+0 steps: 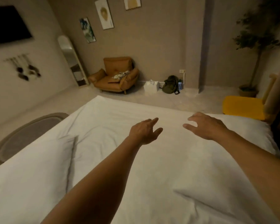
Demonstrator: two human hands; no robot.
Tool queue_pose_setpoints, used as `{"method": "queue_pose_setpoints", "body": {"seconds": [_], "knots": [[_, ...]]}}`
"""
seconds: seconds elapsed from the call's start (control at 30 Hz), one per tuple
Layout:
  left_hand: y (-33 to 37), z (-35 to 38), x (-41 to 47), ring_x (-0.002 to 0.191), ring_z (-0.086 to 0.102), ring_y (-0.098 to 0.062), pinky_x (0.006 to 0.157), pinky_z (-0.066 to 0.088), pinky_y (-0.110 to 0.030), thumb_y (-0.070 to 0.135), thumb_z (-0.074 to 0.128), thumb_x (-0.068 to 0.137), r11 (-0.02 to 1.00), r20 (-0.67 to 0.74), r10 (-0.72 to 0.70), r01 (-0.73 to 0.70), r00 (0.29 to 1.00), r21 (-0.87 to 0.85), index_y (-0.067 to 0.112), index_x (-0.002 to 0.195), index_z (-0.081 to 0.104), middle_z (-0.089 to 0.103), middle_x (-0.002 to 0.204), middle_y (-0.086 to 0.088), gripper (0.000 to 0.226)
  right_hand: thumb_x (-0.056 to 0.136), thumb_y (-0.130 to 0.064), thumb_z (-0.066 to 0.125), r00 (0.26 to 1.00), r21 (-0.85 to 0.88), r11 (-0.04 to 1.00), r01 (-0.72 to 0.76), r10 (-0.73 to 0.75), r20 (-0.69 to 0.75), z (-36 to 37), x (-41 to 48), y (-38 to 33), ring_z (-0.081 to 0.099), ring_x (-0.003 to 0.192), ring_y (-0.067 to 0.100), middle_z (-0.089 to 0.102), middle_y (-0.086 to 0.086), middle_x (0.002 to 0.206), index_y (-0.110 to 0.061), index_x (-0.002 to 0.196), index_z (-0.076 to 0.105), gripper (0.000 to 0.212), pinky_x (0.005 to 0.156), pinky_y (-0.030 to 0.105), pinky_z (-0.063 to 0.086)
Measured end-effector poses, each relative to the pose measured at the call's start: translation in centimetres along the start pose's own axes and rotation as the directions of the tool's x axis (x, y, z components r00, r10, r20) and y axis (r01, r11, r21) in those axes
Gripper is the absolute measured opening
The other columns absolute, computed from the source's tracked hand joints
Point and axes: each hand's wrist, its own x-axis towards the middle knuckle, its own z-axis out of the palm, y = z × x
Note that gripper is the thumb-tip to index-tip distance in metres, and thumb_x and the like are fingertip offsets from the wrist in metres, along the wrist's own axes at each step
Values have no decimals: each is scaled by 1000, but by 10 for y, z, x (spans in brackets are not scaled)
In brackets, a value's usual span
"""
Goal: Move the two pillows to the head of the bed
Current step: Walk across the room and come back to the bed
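- The left hand (pixel 145 131) is held out ahead of the body, back of the hand facing up, at the end of a bare forearm that runs in from the lower left of the view.
- Its fingers (pixel 153 121) lie loosely together and point forward, with the thumb spread apart toward the right; nothing is held in them.
- The right hand (pixel 207 125) is also stretched forward, palm down, its bare forearm coming in from the lower right edge.
- Its fingers (pixel 192 118) are spread and slightly curled, pointing toward the left, with the thumb lower and apart; the grip is empty.
- The two hands are level with each other, near but not touching.
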Motion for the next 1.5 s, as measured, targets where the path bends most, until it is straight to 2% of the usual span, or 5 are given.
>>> {"method": "queue_pose_setpoints", "body": {"seconds": [0.4,0.63,0.77,1.1,1.5], "knots": [[-189,-206,-277,133,47,-27,98,44,-43,66,38,95,971,-254,-235,237,938,-21,35,147,40,48,150,-3,61,90,-69,44,908,-74,921,382,-389,-154,-102,-130,-341,41,136,24,37,-4,153,-28,142,49,67,108,46,38],[-307,-259,-475,141,37,-28,112,34,-48,66,39,94,898,-275,-439,432,856,-90,29,152,35,38,156,-4,69,92,-68,39,814,-149,817,556,-572,-98,-95,-227,-533,50,120,24,47,0,138,-27,128,60,59,101,46,43],[-369,-278,-570,143,33,-28,114,31,-47,68,38,94,832,-253,-552,544,794,-108,29,153,32,34,159,-3,71,83,-81,35,767,-134,763,633,-641,-22,-80,-281,-628,43,134,27,36,-3,153,-32,139,50,76,104,49,43],[-453,-258,-733,141,37,-26,111,35,-44,71,39,90,685,-195,-728,712,658,-154,30,152,36,39,156,-1,74,93,-63,47,647,-158,633,758,-760,62,-35,-351,-784,40,137,27,35,0,156,-26,145,46,64,105,44,38],[-492,-246,-877,147,26,-26,115,27,-47,67,38,94,447,-126,-893,885,433,-129,29,155,26,27,162,-2,73,87,-73,43,453,-63,449,892,-880,142,36,-392,-909,51,126,26,42,-1,147,-28,143,49,72,95,43,44]]}}
